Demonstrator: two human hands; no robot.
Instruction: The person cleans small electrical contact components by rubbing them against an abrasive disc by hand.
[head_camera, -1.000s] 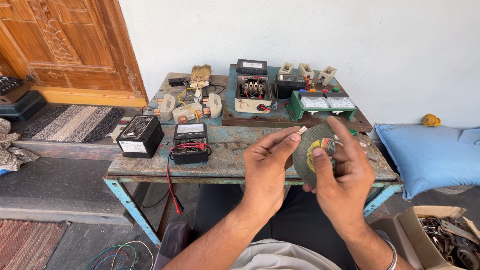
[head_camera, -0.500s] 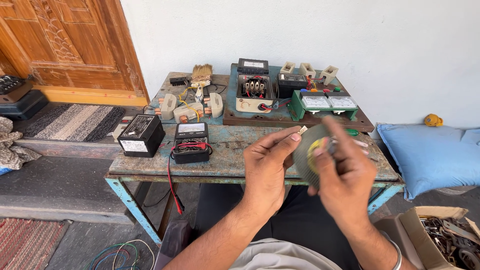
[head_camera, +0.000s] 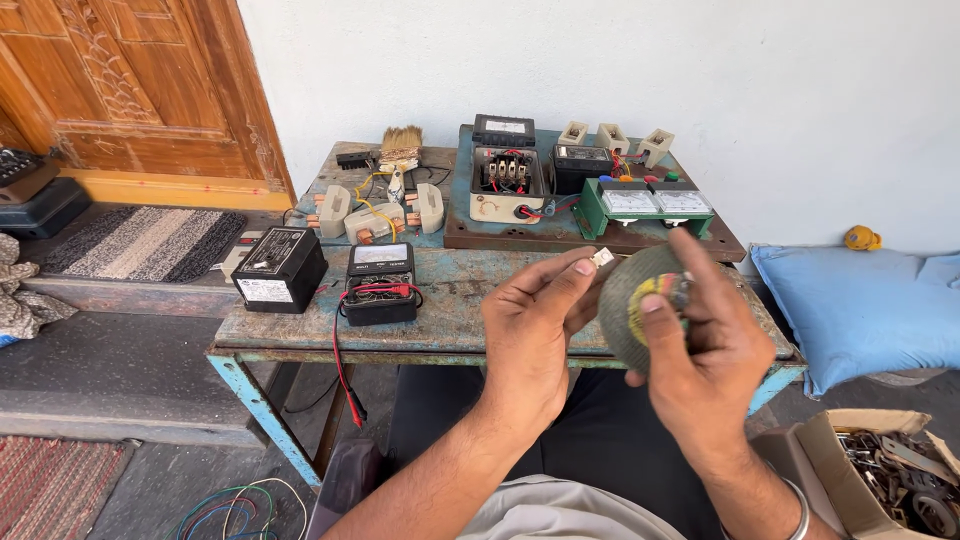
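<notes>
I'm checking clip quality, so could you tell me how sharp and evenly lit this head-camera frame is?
Head view: soft, even daylight with no glare; the table and black meter box are sharp; the right hand over the grey disc looks slightly motion-blurred; wide-angle bending at the edges.

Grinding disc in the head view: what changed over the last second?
The right hand shifted its fingers across the face of the grinding disc: the index finger that arched over the top edge now lies lower across the disc, thumb on its coloured centre label. The left hand keeps the small white piece pinched at the disc's edge. The table and meters did not move.
</notes>
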